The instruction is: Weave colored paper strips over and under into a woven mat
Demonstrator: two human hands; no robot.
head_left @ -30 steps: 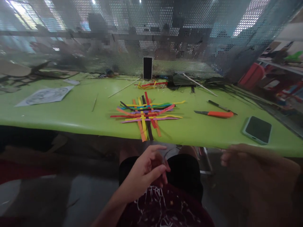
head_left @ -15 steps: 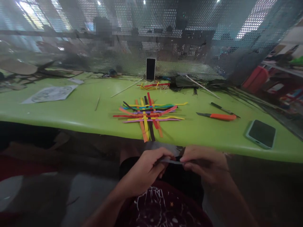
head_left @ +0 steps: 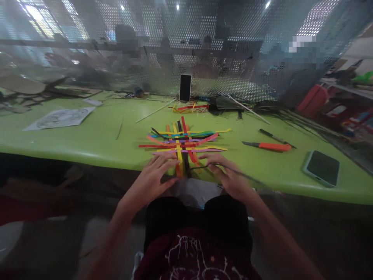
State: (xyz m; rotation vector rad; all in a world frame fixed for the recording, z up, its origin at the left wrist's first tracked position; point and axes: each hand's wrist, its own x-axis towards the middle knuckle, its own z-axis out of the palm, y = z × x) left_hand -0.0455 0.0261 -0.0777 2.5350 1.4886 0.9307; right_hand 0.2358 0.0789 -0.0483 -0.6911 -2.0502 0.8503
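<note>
A thin dark paper strip (head_left: 246, 175) is pinched in the grip of the right hand (head_left: 231, 181), at the near edge of a woven mat of coloured paper strips (head_left: 183, 140) on the green tabletop (head_left: 87, 144). The left hand (head_left: 153, 179) is laid open-fingered against the mat's near ends.

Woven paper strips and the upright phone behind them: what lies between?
A loose heap of red and yellow strips on the green table, close to the upright phone and apart from the woven paper strips, seen in the head view.
</note>
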